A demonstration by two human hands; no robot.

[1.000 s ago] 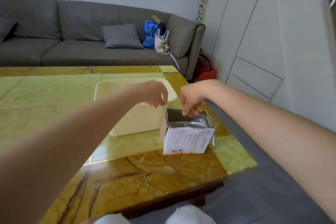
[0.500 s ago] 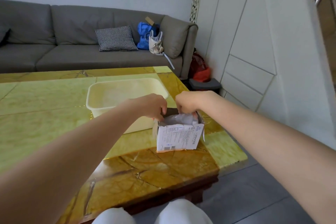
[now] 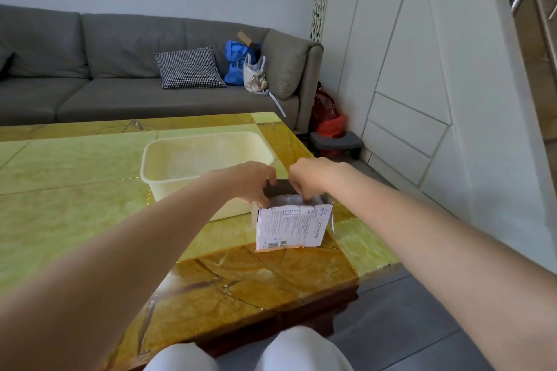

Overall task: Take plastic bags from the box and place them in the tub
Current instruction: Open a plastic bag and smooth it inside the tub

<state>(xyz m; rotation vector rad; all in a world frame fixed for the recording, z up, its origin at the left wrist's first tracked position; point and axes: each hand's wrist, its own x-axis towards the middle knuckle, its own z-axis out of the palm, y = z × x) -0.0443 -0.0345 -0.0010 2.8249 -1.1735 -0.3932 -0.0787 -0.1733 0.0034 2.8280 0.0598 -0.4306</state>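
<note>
A small white printed cardboard box (image 3: pixel 291 227) stands open-topped on the marble table, near its right edge. Clear plastic bags (image 3: pixel 284 201) fill its opening. My left hand (image 3: pixel 251 181) grips the box's top left corner, thumb on the near side. My right hand (image 3: pixel 307 179) reaches down into the opening, its fingertips curled into the plastic bags. The cream plastic tub (image 3: pixel 168 147) sits just behind and to the left of the box; I cannot see anything in it.
The yellow-green and brown marble table (image 3: pixel 75 190) stretches to the left. A grey sofa (image 3: pixel 105 69) with a checked cushion and bags stands behind it. White cabinets (image 3: pixel 422 84) line the right wall. My knees (image 3: pixel 247 352) show at the bottom edge.
My left hand dropped from above the tub onto the box's left corner. My right hand went deeper into the box. The camera view tilted up a little.
</note>
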